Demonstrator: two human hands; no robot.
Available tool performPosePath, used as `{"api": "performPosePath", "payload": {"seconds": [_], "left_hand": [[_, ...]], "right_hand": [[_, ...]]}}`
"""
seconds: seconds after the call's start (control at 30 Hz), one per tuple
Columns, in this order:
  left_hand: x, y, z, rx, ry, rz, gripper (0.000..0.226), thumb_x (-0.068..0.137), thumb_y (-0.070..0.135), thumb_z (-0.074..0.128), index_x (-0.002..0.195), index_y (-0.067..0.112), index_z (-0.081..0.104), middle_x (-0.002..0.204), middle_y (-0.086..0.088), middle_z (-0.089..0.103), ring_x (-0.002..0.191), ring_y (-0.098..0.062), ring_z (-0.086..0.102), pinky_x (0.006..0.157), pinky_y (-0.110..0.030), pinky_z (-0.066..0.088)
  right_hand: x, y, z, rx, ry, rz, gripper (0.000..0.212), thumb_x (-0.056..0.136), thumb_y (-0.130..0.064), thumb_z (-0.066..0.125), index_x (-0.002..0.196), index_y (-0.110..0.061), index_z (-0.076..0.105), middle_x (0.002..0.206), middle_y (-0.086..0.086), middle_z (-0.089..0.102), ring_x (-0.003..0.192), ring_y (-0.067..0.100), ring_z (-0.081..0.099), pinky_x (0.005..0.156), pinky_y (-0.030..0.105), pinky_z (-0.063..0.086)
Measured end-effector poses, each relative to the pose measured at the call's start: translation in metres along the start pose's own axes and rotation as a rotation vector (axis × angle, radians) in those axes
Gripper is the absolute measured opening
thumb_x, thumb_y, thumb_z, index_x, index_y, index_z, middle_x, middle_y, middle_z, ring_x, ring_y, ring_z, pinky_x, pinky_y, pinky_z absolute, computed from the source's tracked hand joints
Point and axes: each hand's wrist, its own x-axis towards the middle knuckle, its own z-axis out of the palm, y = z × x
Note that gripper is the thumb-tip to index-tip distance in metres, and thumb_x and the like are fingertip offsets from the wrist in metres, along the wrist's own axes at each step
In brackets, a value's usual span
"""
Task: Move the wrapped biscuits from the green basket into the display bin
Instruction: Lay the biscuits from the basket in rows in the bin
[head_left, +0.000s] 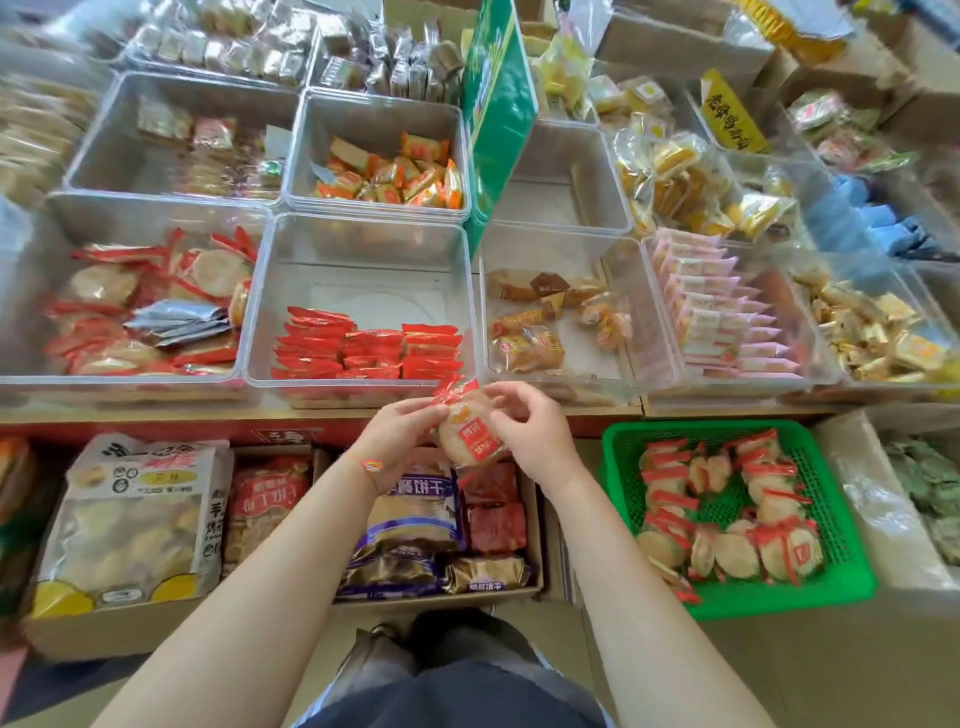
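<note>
Pinching one round, red-striped clear-wrapped biscuit (464, 427) between them, both hands (464, 423) meet just below the clear plastic display bin's (358, 244) near rim, long axis upright, the green mesh basket (841, 519) lying off right.

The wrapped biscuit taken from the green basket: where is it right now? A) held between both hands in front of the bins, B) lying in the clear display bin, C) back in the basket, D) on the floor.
A: the wrapped biscuit is pinched between the left hand and the right hand, short of the display bin and away from the green basket.
</note>
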Motion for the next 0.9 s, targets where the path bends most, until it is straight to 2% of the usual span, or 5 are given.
{"api": "performPosePath", "payload": {"seconds": [0.4,0.5,0.7,0.8,0.9], "left_hand": [[0.024,0.063,-0.004,-0.005,0.236,0.122,0.022,0.091,0.019,0.066,0.109,0.006,0.068,0.101,-0.016,0.073,0.084,-0.025,0.071,0.071,-0.038,0.060],[0.032,0.070,-0.009,-0.037,0.426,0.151,0.011,0.093,0.017,0.063,0.097,0.009,0.069,0.093,-0.012,0.069,0.074,-0.021,0.068,0.062,-0.035,0.059],[0.030,0.079,-0.034,-0.023,0.553,0.234,0.028,0.082,-0.008,0.065,0.097,0.012,0.052,0.098,-0.014,0.055,0.072,-0.022,0.063,0.053,-0.032,0.058],[0.034,0.095,-0.053,-0.045,0.586,0.236,0.048,0.078,-0.004,0.071,0.113,0.020,0.049,0.108,-0.011,0.052,0.081,-0.029,0.067,0.065,-0.043,0.061],[0.046,0.106,-0.080,0.088,0.633,0.253,0.041,0.065,0.012,0.079,0.098,0.026,0.060,0.106,-0.016,0.066,0.090,-0.033,0.069,0.081,-0.055,0.057]], "right_hand": [[0.067,-0.035,0.006,0.152,-0.285,0.116,0.043,0.085,-0.034,0.072,0.123,-0.019,0.058,0.113,-0.001,0.068,0.100,0.014,0.068,0.081,0.030,0.059],[0.080,-0.047,-0.001,0.352,-0.199,0.144,0.014,0.091,-0.025,0.066,0.104,-0.019,0.063,0.103,0.006,0.072,0.091,0.019,0.072,0.077,0.034,0.061],[0.104,-0.052,-0.009,0.360,0.042,0.175,0.019,0.090,-0.026,0.067,0.103,-0.019,0.056,0.101,0.005,0.069,0.082,0.013,0.069,0.062,0.027,0.054],[0.118,-0.058,-0.001,0.228,0.013,0.075,0.019,0.090,-0.022,0.068,0.106,-0.022,0.056,0.100,0.001,0.068,0.087,0.014,0.065,0.067,0.025,0.049],[0.133,-0.066,0.016,0.091,0.007,0.014,0.016,0.090,-0.017,0.066,0.102,-0.024,0.061,0.093,-0.003,0.068,0.084,0.013,0.065,0.068,0.025,0.052]]}}
